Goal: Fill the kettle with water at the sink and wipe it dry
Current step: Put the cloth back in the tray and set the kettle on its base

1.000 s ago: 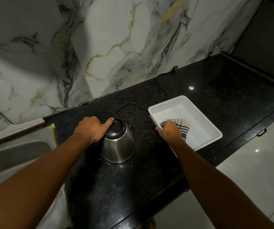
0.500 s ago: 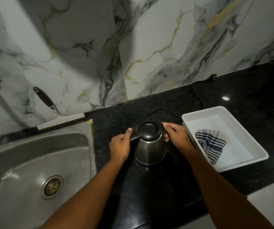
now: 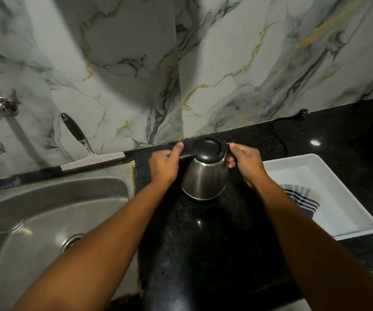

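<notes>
From the head view, the steel kettle is seen over the black counter, right of the sink. Its black handle is gripped by the left hand, thumb laid along it. The lid edge is pinched by the right hand's fingers.

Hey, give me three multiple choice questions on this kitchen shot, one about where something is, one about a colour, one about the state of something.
1. Where does the striped cloth lie?
A. in the sink
B. in the white tray
C. over the tap

2. What colour is the kettle lid?
A. black
B. red
C. white

3. How is the lid?
A. shut
B. open
C. removed

Answers:
1 B, the cloth rests inside the tray on the counter.
2 A, a black cap tops the steel body.
3 A, it sits flat between the left hand and right hand.
</notes>
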